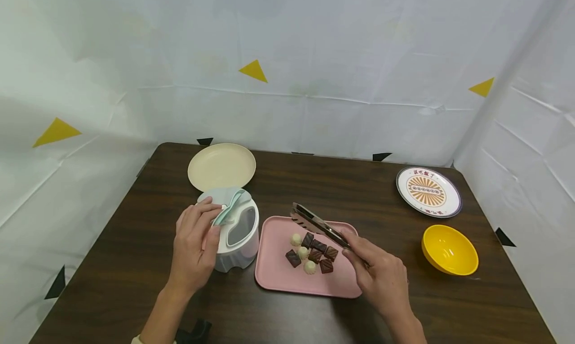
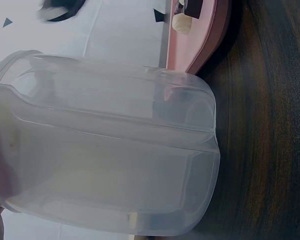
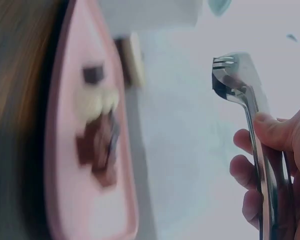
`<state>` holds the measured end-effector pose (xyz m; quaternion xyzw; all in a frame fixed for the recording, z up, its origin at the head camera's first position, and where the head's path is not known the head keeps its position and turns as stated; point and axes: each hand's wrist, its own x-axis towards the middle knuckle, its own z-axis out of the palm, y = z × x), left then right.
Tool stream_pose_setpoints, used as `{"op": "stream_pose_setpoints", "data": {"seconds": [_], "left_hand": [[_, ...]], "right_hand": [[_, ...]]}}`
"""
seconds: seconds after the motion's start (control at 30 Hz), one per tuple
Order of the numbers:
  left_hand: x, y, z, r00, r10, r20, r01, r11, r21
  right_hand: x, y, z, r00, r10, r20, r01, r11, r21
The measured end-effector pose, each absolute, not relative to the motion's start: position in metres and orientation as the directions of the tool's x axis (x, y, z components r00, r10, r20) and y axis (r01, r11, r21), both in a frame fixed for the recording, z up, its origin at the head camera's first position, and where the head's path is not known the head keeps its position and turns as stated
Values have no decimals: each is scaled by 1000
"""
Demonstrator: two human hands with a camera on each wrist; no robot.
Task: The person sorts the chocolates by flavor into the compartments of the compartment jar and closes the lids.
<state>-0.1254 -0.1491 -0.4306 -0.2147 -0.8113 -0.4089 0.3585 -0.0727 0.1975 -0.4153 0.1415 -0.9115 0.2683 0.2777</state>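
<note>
My left hand (image 1: 194, 246) is at the top of a round, translucent container (image 1: 240, 254), its fingers and thumb on a raised pale teal lid flap (image 1: 230, 207). A compartment opening shows in the white top. In the left wrist view the container's clear wall (image 2: 105, 135) fills the middle, hiding most of that hand. My right hand (image 1: 382, 274) grips metal tongs (image 1: 321, 225) above the pink tray (image 1: 310, 283). No piece shows between the tongs' tips (image 3: 227, 80). Several dark chocolates (image 1: 319, 245) and white ones (image 1: 309, 267) lie grouped on the tray.
A cream plate (image 1: 222, 167) lies behind the container. To the right are a white patterned plate (image 1: 429, 191) and a yellow bowl (image 1: 450, 250). The dark wooden table (image 1: 121, 254) meets white sheeting (image 1: 314, 44) at the back and sides.
</note>
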Motion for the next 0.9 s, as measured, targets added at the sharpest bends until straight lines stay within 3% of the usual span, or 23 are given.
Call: {"op": "stream_pose_setpoints", "data": {"seconds": [0.37,0.67,0.9], "left_hand": [[-126,-149,-429,-641,56,766,654,563,506],[-126,-150,-430,-642,62,764,656,559,507],[-126,-150,-430,-635,59,770,663,554,504]], "right_hand": [[-80,138,-403,-713,-233,661,-641,599,-480],[-86,120,-411,-691,-254,677,-670,576,-468],[-86,118,-413,-719,-254,647,-639,607,-472]]}}
